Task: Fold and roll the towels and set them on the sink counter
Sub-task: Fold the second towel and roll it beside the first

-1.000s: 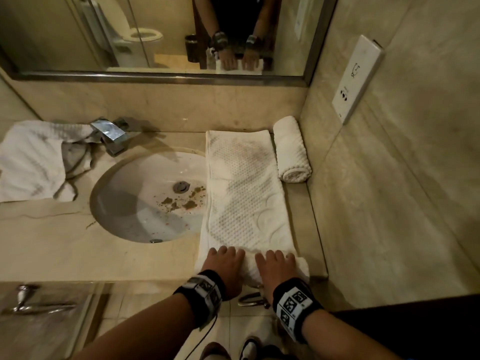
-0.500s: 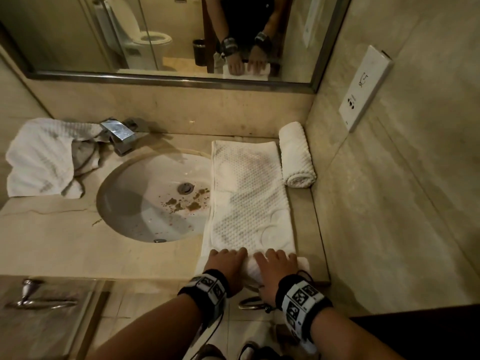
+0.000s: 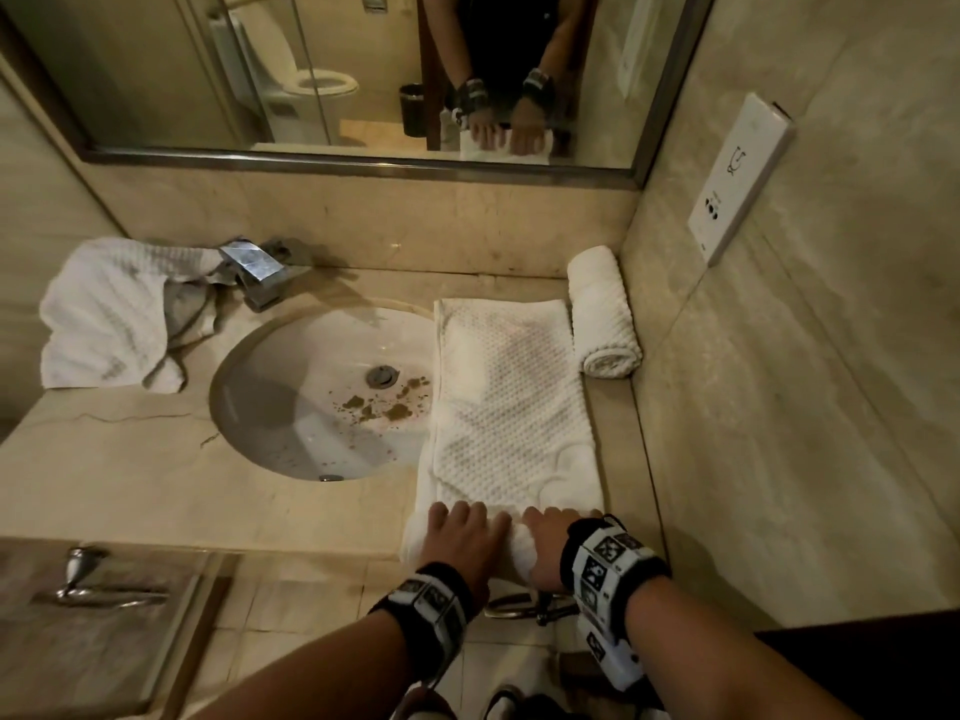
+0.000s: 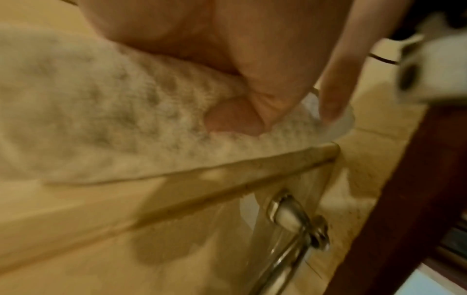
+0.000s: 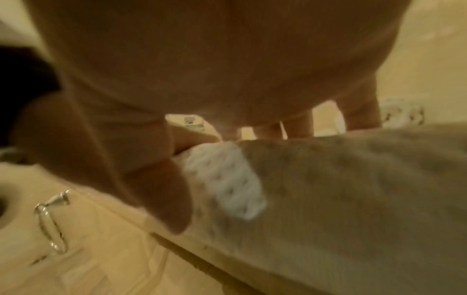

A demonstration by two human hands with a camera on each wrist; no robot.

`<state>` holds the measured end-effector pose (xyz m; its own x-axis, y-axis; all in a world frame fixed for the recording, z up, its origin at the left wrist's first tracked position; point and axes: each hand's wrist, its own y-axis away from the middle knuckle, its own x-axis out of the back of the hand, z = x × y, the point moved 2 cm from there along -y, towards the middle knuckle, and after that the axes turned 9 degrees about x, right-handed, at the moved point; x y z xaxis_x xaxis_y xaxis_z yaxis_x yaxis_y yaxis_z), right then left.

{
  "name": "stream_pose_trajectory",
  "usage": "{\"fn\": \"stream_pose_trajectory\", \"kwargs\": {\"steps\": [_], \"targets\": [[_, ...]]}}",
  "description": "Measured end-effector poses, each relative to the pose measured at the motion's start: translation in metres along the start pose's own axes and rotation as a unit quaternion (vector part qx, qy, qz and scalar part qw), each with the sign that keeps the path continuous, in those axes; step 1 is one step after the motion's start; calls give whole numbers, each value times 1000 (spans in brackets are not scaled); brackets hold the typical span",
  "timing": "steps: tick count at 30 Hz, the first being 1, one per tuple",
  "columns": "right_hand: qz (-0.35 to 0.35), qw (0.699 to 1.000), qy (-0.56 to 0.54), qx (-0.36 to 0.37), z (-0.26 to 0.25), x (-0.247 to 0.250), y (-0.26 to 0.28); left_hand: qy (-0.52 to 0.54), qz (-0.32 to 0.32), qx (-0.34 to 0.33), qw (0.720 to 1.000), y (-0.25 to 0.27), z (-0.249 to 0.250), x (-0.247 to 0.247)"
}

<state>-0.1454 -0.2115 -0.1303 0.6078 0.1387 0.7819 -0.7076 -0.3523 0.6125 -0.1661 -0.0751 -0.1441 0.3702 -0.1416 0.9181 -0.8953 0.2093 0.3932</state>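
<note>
Both hands press side by side on the near end of a long white towel [image 3: 514, 407], the left hand [image 3: 462, 537] and the right hand [image 3: 550, 543] laid over a small roll started at the front edge of the marble surface [image 3: 104, 475]. Fingers [image 3: 543, 514] of each hand lie over the top of the roll and point toward the mirror [image 3: 363, 70]; in the blurred left wrist view the thumb [image 4: 235, 117] is tucked against the near side of the cloth, so each hand grips the rolled end. Beyond the hands the towel stretches flat toward the back wall, its left edge overlapping the rim of the sink basin [image 3: 291, 407]. A finished rolled towel [image 3: 600, 314] lies just beside it on the right, against the side wall. Brown specks sit near the basin's drain [image 3: 382, 377]. Left of the square chrome faucet [image 3: 254, 267], a crumpled white towel [image 3: 114, 314] is heaped on the surface. A white wall panel [image 3: 737, 179] hangs on the right-hand wall, and a chrome towel ring [image 3: 88, 579] shows below the front edge.
</note>
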Motion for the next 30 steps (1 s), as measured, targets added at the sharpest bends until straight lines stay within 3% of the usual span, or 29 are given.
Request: {"fn": "stream_pose_trajectory", "kwargs": {"steps": [5,9,13,17,21,27,30], "targets": [[55,995,73,-39,-18,-14,2,46,-54,21,997,-26,-10,15],[64,995,69,-20,-9,-19,-7,9,4,15,1000,-8,-4,2],[40,999,28,13,1,-11,-15,-63,-2,-17,998,13,0,-21],[37,999,14,0,-1,-12,-10,35,20,2,999,-5,-3,-6],[44,994,85,-49,-20,-17,-1,66,-23,20,997,-25,-13,7],[56,997,28,-36,-9,-8,-13,12,15,46,999,-6,-2,3],[30,999,-44,1,-4,3,-22,-45,1,16,999,12,0,-16]]}}
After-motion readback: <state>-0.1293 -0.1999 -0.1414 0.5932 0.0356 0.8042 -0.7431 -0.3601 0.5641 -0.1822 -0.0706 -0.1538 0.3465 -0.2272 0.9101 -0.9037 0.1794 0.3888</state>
